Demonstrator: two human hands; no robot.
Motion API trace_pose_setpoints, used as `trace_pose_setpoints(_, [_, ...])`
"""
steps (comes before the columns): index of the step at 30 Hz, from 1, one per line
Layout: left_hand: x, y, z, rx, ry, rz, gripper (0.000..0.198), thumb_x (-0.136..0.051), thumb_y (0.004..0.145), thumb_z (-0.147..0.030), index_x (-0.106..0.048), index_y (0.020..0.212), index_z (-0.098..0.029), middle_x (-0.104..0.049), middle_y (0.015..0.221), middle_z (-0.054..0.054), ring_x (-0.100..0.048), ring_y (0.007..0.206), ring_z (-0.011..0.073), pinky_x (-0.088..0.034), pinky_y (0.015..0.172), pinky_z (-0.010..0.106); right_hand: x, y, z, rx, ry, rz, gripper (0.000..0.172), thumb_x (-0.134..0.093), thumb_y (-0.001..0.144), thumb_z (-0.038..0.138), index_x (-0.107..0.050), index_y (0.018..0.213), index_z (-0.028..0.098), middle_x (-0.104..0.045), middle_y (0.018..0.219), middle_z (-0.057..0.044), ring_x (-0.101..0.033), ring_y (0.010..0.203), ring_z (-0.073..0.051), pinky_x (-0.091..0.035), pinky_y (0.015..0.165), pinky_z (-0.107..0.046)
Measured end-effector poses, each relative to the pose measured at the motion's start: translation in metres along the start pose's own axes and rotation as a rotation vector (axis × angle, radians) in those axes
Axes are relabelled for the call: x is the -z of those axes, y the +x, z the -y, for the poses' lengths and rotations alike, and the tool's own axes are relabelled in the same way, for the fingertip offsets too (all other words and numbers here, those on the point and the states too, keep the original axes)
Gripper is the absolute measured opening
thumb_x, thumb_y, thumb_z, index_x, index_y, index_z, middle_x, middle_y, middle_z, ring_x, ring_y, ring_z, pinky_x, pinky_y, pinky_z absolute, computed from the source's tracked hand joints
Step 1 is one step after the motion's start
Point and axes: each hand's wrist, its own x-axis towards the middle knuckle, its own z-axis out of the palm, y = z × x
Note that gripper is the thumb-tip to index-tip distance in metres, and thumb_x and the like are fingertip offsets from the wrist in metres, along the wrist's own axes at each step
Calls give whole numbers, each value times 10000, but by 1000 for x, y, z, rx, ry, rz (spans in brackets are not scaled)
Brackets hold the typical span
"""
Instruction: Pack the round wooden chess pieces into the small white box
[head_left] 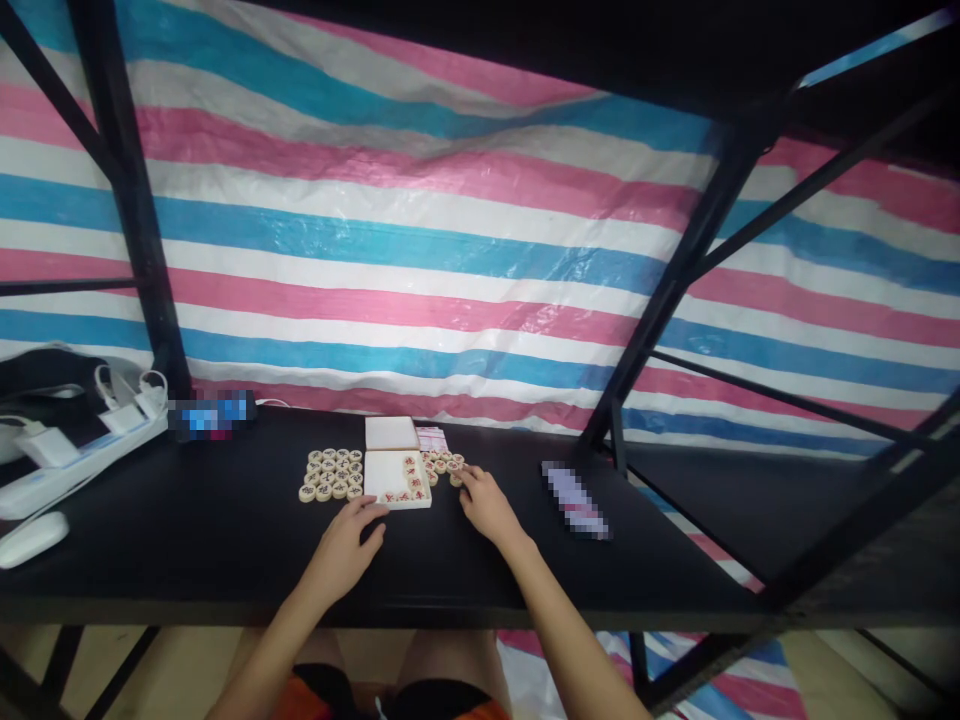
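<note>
An open white box point(397, 470) lies on the black table, its lid point(392, 434) folded back. Several round Chinese chess pieces with red characters point(409, 470) line its right and front sides. My left hand point(346, 548) rests at the box's front left corner, fingers apart, holding nothing. To the right of the box, loose red-marked pieces point(441, 463) lie in a cluster. At its near edge, my right hand point(484, 503) has its bent fingertips on a chess piece point(455, 480), partly hidden by them. Dark-marked pieces point(330, 475) stand in neat rows left of the box.
A pink and white paper point(432, 439) lies behind the box. On the right is a blurred phone-like object point(574, 500). A power strip point(82, 465) with chargers, a white mouse point(34, 540) and a blurred device point(214, 415) are left. Black metal posts point(131, 200) frame the table.
</note>
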Motion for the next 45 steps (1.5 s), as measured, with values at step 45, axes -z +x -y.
trace_pose_setpoints(45, [7, 5, -4, 95, -390, 79, 287, -542, 808, -355, -641, 1015, -183, -707, 855, 32, -626, 734, 175, -466, 639, 254, -16, -43, 107, -8, 849, 11, 265, -570, 819, 221, -638, 1076, 215, -704, 931, -36, -650, 780, -162, -509, 699, -265])
